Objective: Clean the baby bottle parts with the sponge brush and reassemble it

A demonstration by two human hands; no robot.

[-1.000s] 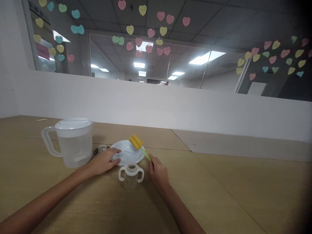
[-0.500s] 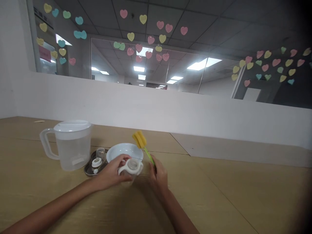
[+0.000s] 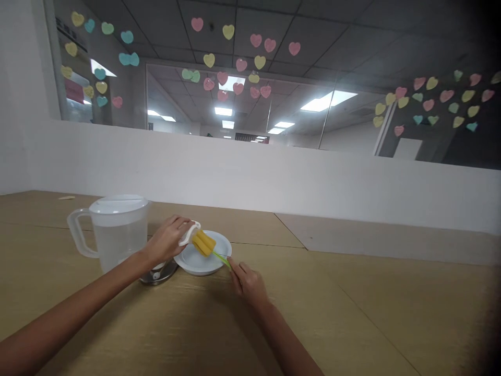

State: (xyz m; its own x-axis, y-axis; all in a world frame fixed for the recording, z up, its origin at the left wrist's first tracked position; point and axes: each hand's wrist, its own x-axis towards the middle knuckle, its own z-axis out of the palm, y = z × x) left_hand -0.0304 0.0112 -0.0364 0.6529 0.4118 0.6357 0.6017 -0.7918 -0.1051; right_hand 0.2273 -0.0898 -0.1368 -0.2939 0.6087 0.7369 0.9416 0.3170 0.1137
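My left hand (image 3: 168,240) is closed round a clear baby bottle with white handles (image 3: 190,233), tipped so its mouth faces right. Between the fingers of my right hand (image 3: 250,284) is the green stem of a bottle brush (image 3: 203,243) with a yellow sponge head. The sponge is at the bottle's mouth; how far it reaches inside I cannot tell. Both are held above a white bowl (image 3: 201,269). Most of the bottle's body is hidden by my left hand.
A lidded clear pitcher (image 3: 121,230) with liquid in it stands at the left. Beside it lies a metal tray (image 3: 166,274) with small white parts, partly covered by my left arm. A white wall (image 3: 235,177) rises behind the wooden table (image 3: 352,313).
The bottle has moved up and left and been tilted over the bowl. The brush has swung down, its sponge head now meeting the bottle's mouth.
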